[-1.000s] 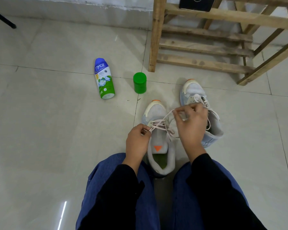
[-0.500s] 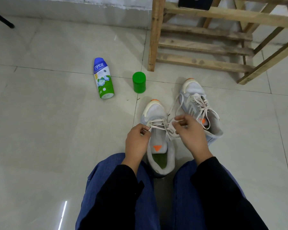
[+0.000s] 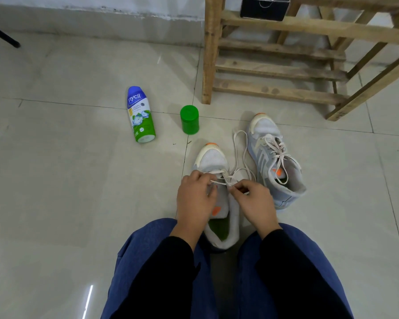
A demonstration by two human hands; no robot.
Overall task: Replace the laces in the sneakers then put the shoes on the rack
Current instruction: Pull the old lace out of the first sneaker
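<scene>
Person is sitting over the tiled floor [image 3: 78, 180] with knees apart, working on the near sneaker [image 3: 213, 158]. It is standing upright between the knees, toe pointing away.

Left hand [image 3: 195, 199] is curling over the shoe's left side, fingertips pinching a strand of the lace [image 3: 239, 143]. Right hand [image 3: 255, 202] is pinching the same lace just beside it, thumb and forefinger closing on the strand above the tongue. The lower rows are showing crossed lace. The upper eyelets are hiding under the hands, so I cannot tell how far the threading goes.

A long slack loop of lace is trailing forward on the floor between the two shoes. The second sneaker [image 3: 266, 131] is lying just to the right, leaning outward, laced with loose ends. The wooden rack [image 3: 279, 70] is standing beyond both shoes.

A bottle [image 3: 140, 116] is lying on its side to the left, with a green jar [image 3: 189, 120] standing near it.

Risks, as I am judging them:
- The slack loop could catch on the second sneaker when drawn tight.
- An eyelet may get skipped, since the fingers are covering the work.
- A hard pull could tip the shoe, as neither hand is bracing the sole.
- The lace ends may come out uneven.
- The jar is sitting close to the path to the rack and could get knocked over.
</scene>
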